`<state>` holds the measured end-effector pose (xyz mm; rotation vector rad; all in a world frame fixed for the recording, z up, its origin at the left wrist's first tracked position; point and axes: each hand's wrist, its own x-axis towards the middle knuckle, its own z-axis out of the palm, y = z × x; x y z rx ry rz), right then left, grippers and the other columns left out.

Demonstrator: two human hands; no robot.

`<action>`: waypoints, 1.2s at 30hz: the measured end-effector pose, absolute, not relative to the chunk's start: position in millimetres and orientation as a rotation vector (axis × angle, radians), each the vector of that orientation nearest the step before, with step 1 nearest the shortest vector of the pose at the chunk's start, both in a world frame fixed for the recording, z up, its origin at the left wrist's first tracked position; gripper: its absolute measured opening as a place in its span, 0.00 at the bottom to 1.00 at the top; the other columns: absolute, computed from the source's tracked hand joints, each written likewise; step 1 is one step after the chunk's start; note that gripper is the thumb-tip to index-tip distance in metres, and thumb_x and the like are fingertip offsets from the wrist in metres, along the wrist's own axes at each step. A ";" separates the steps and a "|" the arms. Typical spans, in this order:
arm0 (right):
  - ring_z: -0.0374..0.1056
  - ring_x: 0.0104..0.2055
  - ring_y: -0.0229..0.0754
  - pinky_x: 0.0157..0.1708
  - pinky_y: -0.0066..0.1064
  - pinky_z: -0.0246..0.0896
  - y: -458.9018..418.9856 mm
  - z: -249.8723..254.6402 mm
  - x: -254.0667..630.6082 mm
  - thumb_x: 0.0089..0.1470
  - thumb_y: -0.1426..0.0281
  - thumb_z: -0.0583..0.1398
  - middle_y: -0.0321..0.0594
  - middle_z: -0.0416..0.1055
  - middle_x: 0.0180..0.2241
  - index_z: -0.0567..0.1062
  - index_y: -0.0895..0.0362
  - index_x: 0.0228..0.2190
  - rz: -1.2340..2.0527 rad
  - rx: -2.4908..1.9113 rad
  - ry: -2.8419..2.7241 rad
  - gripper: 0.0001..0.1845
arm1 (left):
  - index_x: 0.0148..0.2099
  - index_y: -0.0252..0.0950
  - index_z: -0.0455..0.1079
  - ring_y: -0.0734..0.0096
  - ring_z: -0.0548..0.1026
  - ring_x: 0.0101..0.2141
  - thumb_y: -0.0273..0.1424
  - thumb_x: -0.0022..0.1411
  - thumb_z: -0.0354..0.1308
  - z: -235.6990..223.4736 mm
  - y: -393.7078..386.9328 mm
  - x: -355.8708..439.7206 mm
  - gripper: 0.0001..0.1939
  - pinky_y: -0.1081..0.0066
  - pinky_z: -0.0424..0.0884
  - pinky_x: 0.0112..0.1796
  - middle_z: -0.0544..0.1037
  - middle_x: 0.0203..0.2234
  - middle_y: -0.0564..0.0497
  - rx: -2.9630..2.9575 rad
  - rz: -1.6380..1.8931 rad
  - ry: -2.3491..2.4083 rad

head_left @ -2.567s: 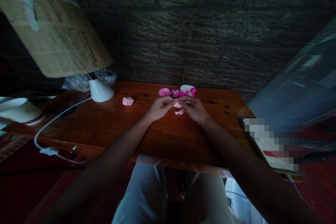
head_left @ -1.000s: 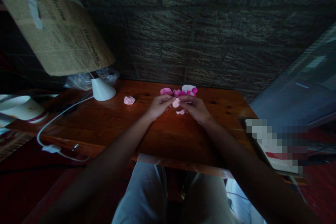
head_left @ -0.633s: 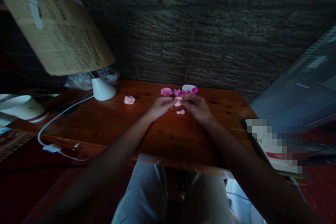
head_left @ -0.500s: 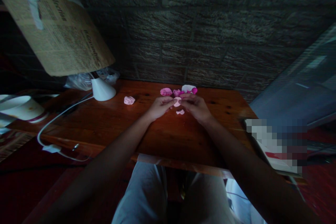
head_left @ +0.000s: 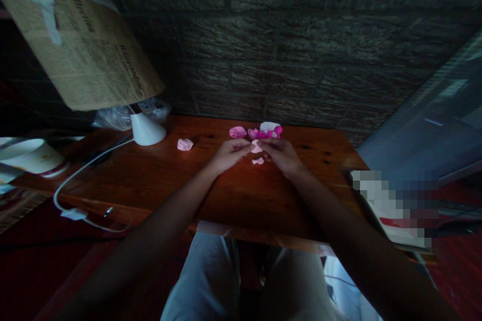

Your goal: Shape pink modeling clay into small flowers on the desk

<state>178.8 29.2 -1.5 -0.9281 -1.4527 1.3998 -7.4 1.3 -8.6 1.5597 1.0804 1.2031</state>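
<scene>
Between my fingertips is a small flattened piece of pale pink modelling clay (head_left: 256, 146). My left hand (head_left: 231, 154) pinches it from the left, and my right hand (head_left: 279, 154) from the right. Just below my hands a small pale pink clay scrap (head_left: 258, 161) lies on the wooden table (head_left: 248, 195). Behind them sit a pink clay lump (head_left: 237, 132), bright magenta pieces (head_left: 259, 134) and a white flat piece (head_left: 269, 126). Farther left rests a larger pale pink clay lump (head_left: 185, 145).
A lamp with a newspaper-print shade (head_left: 90, 55) and white base (head_left: 147, 130) stands at the left, its white cord (head_left: 86, 165) hanging over the table edge. A paper cup (head_left: 32, 156) lies far left. A blurred-out flat item (head_left: 391, 210) is at the right edge. A dark brick wall (head_left: 248, 40) rises behind.
Both hands stay at the same spot, their fingers shifting a little around the pale pink clay. The piece turns and shows differently between the fingertips. The other clay pieces stay put.
</scene>
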 end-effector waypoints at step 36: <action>0.66 0.22 0.35 0.27 0.31 0.67 25.1 -1.5 178.2 0.46 0.47 0.70 0.30 0.69 0.19 0.80 0.57 0.31 1.307 -0.880 -1.668 0.25 | 0.34 0.35 0.73 0.77 0.64 0.23 0.51 0.57 0.67 -12.6 5.5 -8.3 0.22 0.74 0.60 0.26 0.71 0.24 0.54 1.586 1.222 1.052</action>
